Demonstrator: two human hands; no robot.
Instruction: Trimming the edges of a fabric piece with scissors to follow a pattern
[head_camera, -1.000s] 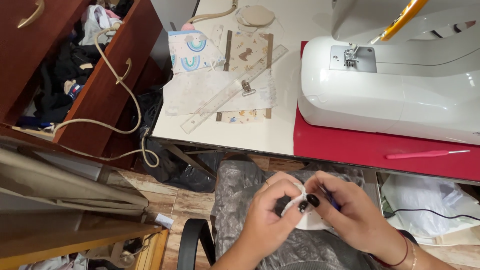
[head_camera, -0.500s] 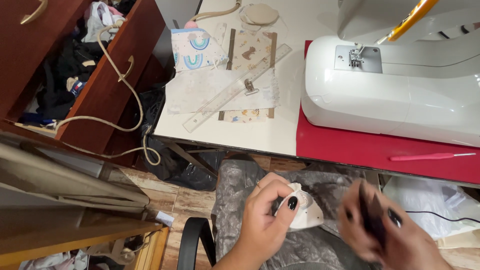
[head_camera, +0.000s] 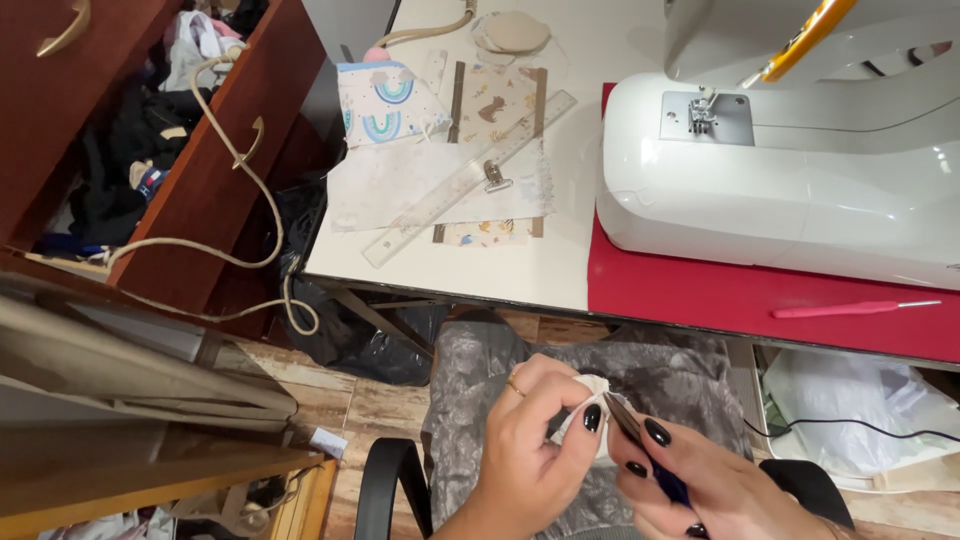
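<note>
Over the lap, below the counter (head_camera: 560, 280) edge, the left hand (head_camera: 530, 450) pinches a small crumpled piece of cream fabric (head_camera: 585, 415). The right hand (head_camera: 700, 475) grips a slim dark blue-handled tool (head_camera: 640, 445), its tip touching the fabric.

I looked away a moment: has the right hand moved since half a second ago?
Yes. The right hand has swung back left, toward the left hand and its small white cloth piece, judged against the grey fabric on the lap.
</note>
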